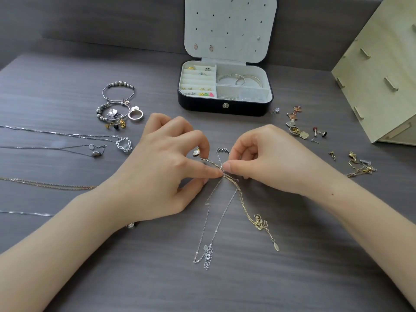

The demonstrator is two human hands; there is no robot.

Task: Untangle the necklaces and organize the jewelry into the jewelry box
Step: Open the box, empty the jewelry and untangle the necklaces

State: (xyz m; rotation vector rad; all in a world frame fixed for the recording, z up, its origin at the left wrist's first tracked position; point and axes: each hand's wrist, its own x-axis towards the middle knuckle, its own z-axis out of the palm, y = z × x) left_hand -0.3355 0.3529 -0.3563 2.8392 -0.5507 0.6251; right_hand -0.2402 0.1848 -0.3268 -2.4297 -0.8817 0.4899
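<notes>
At centre frame, our left hand (166, 163) and right hand (267, 158) pinch the tangled necklaces (227, 179), fingers curled tight.

Softly and evenly lit, with only faint shadows beneath the left hand (157, 170) and right hand (272, 161) on the table (292, 278), slightly soft overall and bowed toward the edges.

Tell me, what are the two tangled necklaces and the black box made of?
The silver chain looks like shiny pale metal, with fine links that glint. The gold chain looks like yellow metal, maybe only plated; the picture can't tell. The jewelry box seems to be black leather or faux leather outside, smooth with a slight sheen, and pale velvety fabric inside.
</notes>
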